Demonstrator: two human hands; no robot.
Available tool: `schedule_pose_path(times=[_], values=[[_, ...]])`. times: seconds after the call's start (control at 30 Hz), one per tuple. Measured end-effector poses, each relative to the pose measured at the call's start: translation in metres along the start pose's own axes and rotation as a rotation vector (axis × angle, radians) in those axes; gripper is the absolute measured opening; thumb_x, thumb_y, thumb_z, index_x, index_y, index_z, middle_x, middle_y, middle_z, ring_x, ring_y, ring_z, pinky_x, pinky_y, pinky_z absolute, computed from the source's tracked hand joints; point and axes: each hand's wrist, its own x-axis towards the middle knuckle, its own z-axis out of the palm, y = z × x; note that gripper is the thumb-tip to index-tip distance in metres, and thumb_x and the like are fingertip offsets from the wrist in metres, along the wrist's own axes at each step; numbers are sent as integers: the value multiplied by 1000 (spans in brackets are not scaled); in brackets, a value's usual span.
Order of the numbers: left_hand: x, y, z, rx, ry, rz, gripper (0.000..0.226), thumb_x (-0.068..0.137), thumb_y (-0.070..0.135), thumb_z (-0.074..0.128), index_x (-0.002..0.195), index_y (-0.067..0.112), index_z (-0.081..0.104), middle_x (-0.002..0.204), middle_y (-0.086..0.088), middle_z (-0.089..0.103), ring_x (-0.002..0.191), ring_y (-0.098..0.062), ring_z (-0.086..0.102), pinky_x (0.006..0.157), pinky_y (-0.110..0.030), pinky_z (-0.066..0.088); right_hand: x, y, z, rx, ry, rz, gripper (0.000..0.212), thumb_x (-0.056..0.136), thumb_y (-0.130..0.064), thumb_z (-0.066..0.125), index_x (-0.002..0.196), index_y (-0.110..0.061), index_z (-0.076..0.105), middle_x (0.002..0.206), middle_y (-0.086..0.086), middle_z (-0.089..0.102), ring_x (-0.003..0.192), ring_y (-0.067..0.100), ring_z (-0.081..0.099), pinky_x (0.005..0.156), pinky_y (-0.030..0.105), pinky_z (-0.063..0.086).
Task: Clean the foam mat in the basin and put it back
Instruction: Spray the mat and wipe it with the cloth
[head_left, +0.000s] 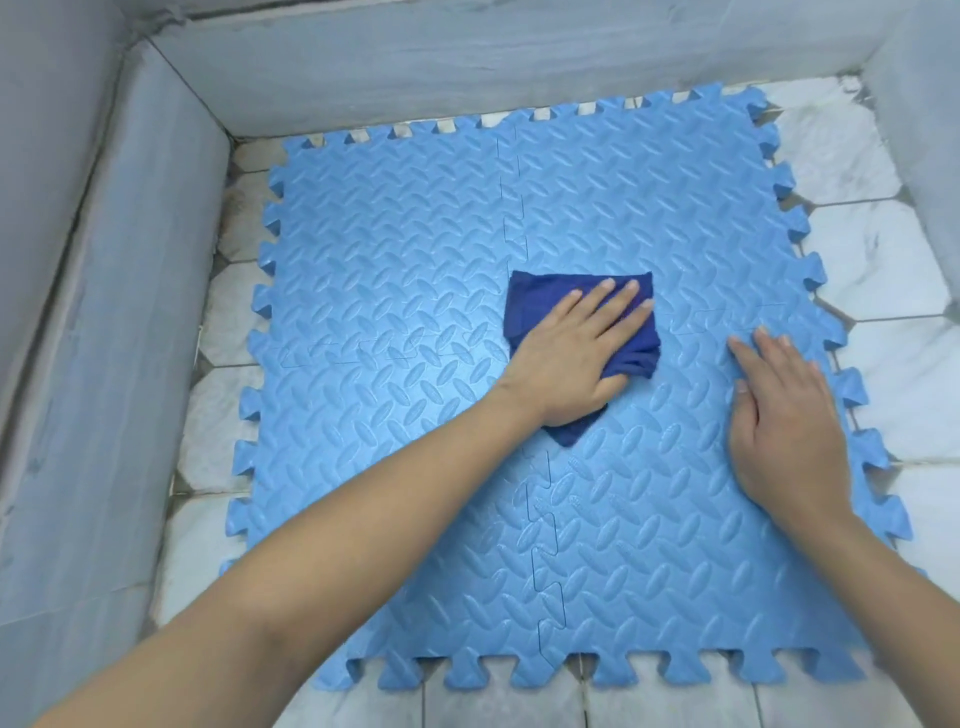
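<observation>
Left hand flat, fingers spread, palm pressing dark blue cloth onto foam mat near its centre. Right hand open, palm down on mat, right of cloth, not touching it. Mat: light blue interlocked tiles, lying flat on tiled basin floor, grey walls left and far.

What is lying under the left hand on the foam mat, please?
A dark blue cloth lies under the left hand, pressed flat on the light blue foam mat. The hand covers the cloth's middle, and the cloth hides the mat beneath it.
</observation>
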Motion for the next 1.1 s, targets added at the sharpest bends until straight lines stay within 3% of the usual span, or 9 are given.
schedule_pose_path(times=[0.07, 0.27, 0.4, 0.47, 0.53, 0.77, 0.83, 0.93, 1.1], values=[[-10, -30, -4, -45, 40, -126, 74, 82, 48, 25, 153, 25, 18, 161, 1, 14, 148, -19, 12, 118, -41, 7, -1, 0, 0, 4, -11, -1, 48, 96, -14, 35, 141, -8, 48, 151, 14, 42, 144, 30, 33, 121, 45, 17], [-78, -179, -14, -100, 242, -819, 66, 89, 33, 31, 151, 12, 21, 158, -14, 20, 145, -31, 21, 117, -51, 16, -1, -1, -1, -38, -37, 5, 46, 99, -21, 35, 141, -10, 48, 152, 12, 42, 143, 30, 34, 120, 47, 18], [-95, -200, -14, -126, 332, -1132, 63, 92, 30, 29, 150, 8, 24, 154, -19, 26, 143, -36, 21, 116, -54, 15, 14, -9, -2, -133, 43, -5, 42, 95, -41, 49, 124, -13, 61, 127, 14, 58, 114, 36, 52, 100, 49, 42], [-77, -178, -12, -174, 353, -1119, 56, 97, 26, 29, 151, 10, 24, 158, -14, 22, 145, -36, 15, 118, -50, 10, 33, -16, -3, -136, 93, 10, 35, 92, -40, 52, 111, -13, 63, 109, 13, 57, 95, 34, 51, 89, 48, 45], [-49, -139, -12, -183, 340, -966, 55, 97, 27, 27, 150, 13, 27, 159, -9, 22, 146, -32, 15, 119, -46, 10, 40, -18, 2, -103, 100, 13, 32, 91, -36, 54, 110, -12, 60, 107, 14, 51, 97, 33, 49, 93, 45, 43], [70, 5, -12, 0, 22, 8, 63, 95, 40, 35, 153, 23, 18, 162, -1, 11, 149, -25, 7, 120, -41, 5, 43, -14, 6, -4, 76, 47, 47, 88, -39, 52, 125, -9, 55, 134, 18, 47, 124, 36, 45, 107, 46, 37], [89, 2, -16, 11, -39, 132, 62, 96, 39, 37, 153, 26, 17, 162, 0, 10, 149, -21, 7, 120, -40, 4, 43, -15, 6, 3, 64, 55, 49, 88, -41, 51, 125, -9, 55, 135, 17, 47, 124, 36, 45, 106, 46, 36], [101, -45, -27, -96, -9, -6, 61, 95, 38, 40, 152, 28, 20, 161, 2, 13, 149, -17, 10, 119, -39, 5, 43, -14, 4, 19, 49, 74, 46, 88, -40, 51, 125, -12, 54, 137, 14, 45, 126, 34, 44, 108, 45, 34], [34, -203, -39, -125, 187, -657, 58, 95, 32, 37, 150, 17, 28, 159, -10, 21, 145, -26, 22, 115, -45, 19, 43, -13, 5, 36, 58, 68, 39, 92, -33, 55, 125, -12, 54, 137, 13, 45, 126, 32, 43, 108, 44, 33]])
